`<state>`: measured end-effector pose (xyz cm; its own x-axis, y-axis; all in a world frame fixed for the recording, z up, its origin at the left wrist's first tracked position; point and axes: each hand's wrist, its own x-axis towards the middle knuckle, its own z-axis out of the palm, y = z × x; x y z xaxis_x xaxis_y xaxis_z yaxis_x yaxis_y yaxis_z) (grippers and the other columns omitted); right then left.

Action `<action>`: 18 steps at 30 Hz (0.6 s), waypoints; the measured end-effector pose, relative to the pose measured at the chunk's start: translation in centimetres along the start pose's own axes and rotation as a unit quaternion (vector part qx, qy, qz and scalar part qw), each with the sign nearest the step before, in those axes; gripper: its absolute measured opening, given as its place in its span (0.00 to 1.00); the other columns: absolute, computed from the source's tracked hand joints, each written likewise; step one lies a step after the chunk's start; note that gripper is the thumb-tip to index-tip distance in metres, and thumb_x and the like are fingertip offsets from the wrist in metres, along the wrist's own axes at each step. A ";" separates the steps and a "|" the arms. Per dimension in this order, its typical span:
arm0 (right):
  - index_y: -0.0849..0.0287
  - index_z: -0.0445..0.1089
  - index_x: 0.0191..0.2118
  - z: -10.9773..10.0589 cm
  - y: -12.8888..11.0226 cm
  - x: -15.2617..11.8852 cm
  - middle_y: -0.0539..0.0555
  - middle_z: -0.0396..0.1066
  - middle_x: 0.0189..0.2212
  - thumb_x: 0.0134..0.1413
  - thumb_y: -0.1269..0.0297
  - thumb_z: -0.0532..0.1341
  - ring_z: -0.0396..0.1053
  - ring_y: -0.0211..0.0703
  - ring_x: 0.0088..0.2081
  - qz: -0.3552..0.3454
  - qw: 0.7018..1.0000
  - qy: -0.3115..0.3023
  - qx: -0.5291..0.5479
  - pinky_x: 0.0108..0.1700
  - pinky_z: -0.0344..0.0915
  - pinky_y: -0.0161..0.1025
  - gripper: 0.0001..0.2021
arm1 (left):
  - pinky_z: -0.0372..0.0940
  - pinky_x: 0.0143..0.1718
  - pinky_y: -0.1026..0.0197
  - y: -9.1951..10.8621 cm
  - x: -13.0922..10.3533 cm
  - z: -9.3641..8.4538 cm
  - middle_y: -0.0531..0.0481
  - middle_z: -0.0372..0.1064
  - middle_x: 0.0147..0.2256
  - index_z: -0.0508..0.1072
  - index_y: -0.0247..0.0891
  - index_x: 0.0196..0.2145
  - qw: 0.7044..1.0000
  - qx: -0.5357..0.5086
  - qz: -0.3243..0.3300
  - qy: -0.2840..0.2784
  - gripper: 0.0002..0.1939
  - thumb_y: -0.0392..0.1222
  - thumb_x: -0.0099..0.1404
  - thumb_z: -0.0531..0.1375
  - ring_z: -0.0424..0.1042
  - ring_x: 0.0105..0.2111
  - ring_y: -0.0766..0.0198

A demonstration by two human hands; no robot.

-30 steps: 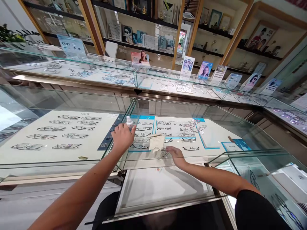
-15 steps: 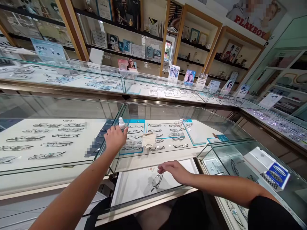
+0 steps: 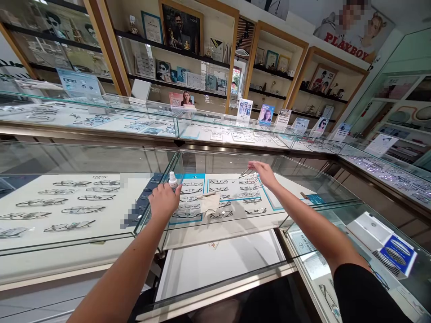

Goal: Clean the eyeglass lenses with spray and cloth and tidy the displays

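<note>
Just right of centre, the right hand (image 3: 264, 174) pinches glasses (image 3: 247, 172) near displayed eyeglasses (image 3: 249, 194), so moving calls for care; the left hand (image 3: 164, 200) curls around a bottle (image 3: 173, 182).

Hands (image 3: 164, 200) over eyeglasses (image 3: 255, 211) — bottle (image 3: 173, 180), cloth (image 3: 210, 203)

Toward the upper right of the frame, you had PLAYBOY in red capitals across a wall poster (image 3: 357, 33). Left of upper center, HOYA stood in small pale letters on a framed picture (image 3: 181, 31). The print on the white bottle (image 3: 173, 181) in your left hand (image 3: 164, 202), at center-left, was too small to read, as was that on the promo cards (image 3: 266, 115) along the far counter (image 3: 202, 138).
</note>
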<state>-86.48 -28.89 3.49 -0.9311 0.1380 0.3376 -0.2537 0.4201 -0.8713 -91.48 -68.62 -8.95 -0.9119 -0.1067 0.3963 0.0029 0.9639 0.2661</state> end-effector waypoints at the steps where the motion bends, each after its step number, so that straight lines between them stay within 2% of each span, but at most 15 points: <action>1: 0.62 0.81 0.51 0.2 1.4 1.4 0.63 0.83 0.48 0.70 0.44 0.56 0.80 0.57 0.52 0.010 1.000 0.005 -0.017 0.62 0.68 0.53 0.26 | 0.64 0.53 0.35 0.0 0.0 0.0 0.21 0.70 0.54 0.72 0.24 0.55 1.000 0.001 -0.002 -0.002 0.36 0.60 0.76 0.41 0.68 0.55 0.31; 4: 0.61 0.82 0.45 1.0 4.8 4.4 0.62 0.84 0.45 0.69 0.46 0.56 0.80 0.56 0.50 0.035 0.998 0.008 -0.057 0.60 0.68 0.51 0.24 | 0.64 0.53 0.36 0.0 0.2 -0.1 0.21 0.70 0.54 0.72 0.24 0.54 1.000 0.007 -0.004 -0.009 0.36 0.60 0.76 0.41 0.67 0.55 0.31; 7: 0.60 0.82 0.41 1.5 7.1 6.0 0.61 0.84 0.43 0.68 0.45 0.57 0.79 0.55 0.48 0.054 0.994 0.002 -0.092 0.57 0.69 0.47 0.24 | 0.63 0.53 0.36 -0.2 0.5 -0.1 0.22 0.70 0.54 0.72 0.25 0.54 1.000 0.019 -0.007 -0.013 0.36 0.60 0.76 0.41 0.67 0.55 0.32; 18: 0.59 0.79 0.37 2.9 10.2 8.3 0.58 0.82 0.34 0.68 0.41 0.54 0.77 0.51 0.40 0.081 0.985 -0.018 -0.152 0.48 0.69 0.41 0.27 | 0.62 0.53 0.40 -0.9 0.8 1.0 0.24 0.70 0.54 0.73 0.27 0.54 0.999 0.033 -0.013 -0.010 0.38 0.63 0.77 0.38 0.67 0.55 0.34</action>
<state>-97.57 -26.07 -3.65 -0.9631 0.1955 0.1849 -0.0156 0.6455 -0.7636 -92.60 -69.31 -9.78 -0.9190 -0.1285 0.3728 -0.0484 0.9750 0.2170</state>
